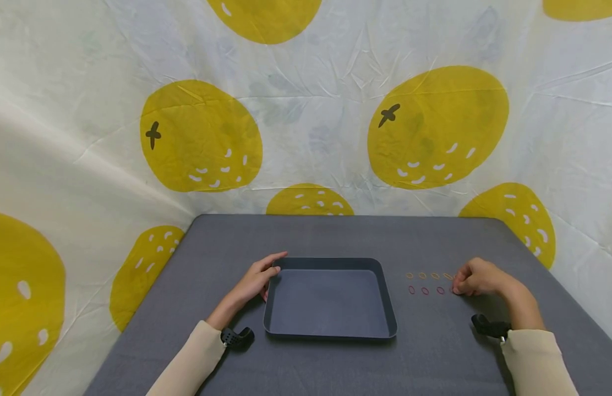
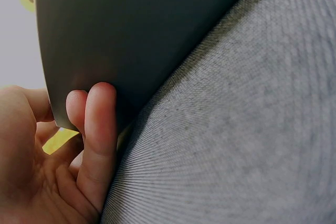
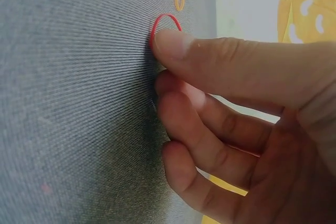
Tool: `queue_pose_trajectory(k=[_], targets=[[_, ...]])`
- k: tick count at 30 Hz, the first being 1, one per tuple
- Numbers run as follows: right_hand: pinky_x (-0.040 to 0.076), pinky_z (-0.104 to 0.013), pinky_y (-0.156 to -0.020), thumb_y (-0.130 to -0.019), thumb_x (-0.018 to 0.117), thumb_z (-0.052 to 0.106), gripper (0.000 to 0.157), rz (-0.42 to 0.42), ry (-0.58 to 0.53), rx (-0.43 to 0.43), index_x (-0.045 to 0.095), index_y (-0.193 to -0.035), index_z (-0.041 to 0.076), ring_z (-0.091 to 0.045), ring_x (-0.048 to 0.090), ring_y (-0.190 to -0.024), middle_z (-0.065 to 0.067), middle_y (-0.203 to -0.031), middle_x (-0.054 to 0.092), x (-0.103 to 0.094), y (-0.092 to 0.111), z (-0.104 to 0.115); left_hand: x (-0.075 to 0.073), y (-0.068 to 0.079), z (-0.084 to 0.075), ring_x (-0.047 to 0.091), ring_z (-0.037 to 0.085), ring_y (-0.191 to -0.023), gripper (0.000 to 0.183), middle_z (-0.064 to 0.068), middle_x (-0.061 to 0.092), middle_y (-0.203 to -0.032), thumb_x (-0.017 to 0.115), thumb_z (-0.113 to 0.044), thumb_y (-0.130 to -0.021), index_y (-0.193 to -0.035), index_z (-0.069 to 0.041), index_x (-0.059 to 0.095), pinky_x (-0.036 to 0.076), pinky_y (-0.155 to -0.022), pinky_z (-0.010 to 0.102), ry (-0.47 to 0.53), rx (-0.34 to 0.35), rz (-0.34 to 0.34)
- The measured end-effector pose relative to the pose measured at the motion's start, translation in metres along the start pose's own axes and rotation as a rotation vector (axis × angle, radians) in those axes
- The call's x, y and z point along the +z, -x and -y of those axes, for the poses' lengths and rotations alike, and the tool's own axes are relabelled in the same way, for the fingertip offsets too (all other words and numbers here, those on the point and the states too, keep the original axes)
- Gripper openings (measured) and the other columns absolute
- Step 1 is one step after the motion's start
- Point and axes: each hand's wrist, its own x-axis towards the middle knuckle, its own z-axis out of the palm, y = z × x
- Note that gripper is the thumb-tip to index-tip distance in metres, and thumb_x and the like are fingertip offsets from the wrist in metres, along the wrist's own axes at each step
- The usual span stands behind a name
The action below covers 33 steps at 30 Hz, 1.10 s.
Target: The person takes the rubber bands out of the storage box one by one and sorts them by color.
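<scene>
My left hand (image 1: 256,279) holds the dark grey rectangular tray (image 1: 268,316) at its far left corner. The thumb lies over the rim, and in the left wrist view fingertips (image 2: 100,108) press the tray's outer wall (image 2: 131,30). To the right of the tray, my right hand (image 1: 479,276) pinches a red rubber band (image 3: 167,16) between thumb and fingers, low over the tabletop. Part of that band is hidden behind the thumb. Left of this hand lie a row of yellow-orange rubber bands (image 1: 422,275) and, nearer me, a row of red rubber bands (image 1: 425,291).
A grey cloth-covered table (image 1: 331,368) bears everything. White fabric with large yellow fruit prints (image 1: 311,137) hangs behind the table and along its sides. Each wrist wears a black strap device (image 1: 239,338).
</scene>
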Motion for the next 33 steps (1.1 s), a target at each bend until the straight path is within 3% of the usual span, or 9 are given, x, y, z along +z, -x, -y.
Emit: queue_pose_trajectory(k=[15,22,27,33], targets=[[0.047,-0.025,-0.053,-0.081,0.073,0.012,0.01,0.001,0.009,0.006,0.069,-0.079,0.003,-0.011,0.054,-0.061,-0.001,-0.069,0.061,-0.002,0.001,-0.002,-0.001,-0.001,0.001,0.051,0.018,-0.04,0.046,0.006,0.047,-0.06,0.05,-0.031,-0.101,-0.146,-0.028,0.043,0.053,-0.043,0.045,0.0,0.004,0.004],[0.048,-0.025,-0.053,-0.084,0.07,0.011,0.01,-0.017,0.021,-0.01,0.069,-0.079,0.002,-0.01,0.053,-0.061,-0.001,-0.069,0.061,-0.006,0.003,-0.002,-0.001,-0.002,0.001,0.05,0.02,-0.039,0.045,0.005,0.045,-0.053,0.05,-0.029,-0.101,-0.145,-0.03,0.043,0.053,-0.043,0.047,-0.001,-0.003,-0.002],[0.046,-0.023,-0.054,-0.084,0.07,0.013,0.01,-0.037,0.036,-0.001,0.071,-0.079,0.005,-0.009,0.052,-0.061,-0.001,-0.067,0.061,-0.007,0.004,0.005,0.0,-0.003,0.0,0.05,0.02,-0.038,0.045,0.004,0.044,-0.051,0.049,-0.029,-0.101,-0.146,-0.031,0.043,0.053,-0.044,0.047,-0.01,-0.014,0.007],[0.045,-0.023,-0.055,-0.086,0.07,0.019,0.014,-0.055,0.038,-0.063,0.072,-0.084,0.005,-0.007,0.051,-0.061,0.0,-0.067,0.06,-0.011,0.006,0.022,0.0,0.0,0.002,0.049,0.02,-0.037,0.045,0.004,0.044,-0.049,0.049,-0.03,-0.102,-0.146,-0.03,0.043,0.052,-0.043,0.048,-0.006,0.008,0.008]])
